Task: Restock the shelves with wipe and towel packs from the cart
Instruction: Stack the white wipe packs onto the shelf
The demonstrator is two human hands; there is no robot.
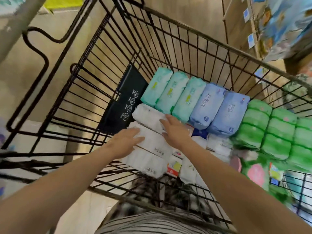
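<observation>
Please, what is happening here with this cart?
A person is reaching into a black wire cart with both bare hands. The left hand and the right hand lie with straight fingers on a row of white packs at the cart's near side, and nothing is lifted yet. Behind these stand mint packs, blue packs and green packs. The cart is still well filled.
</observation>
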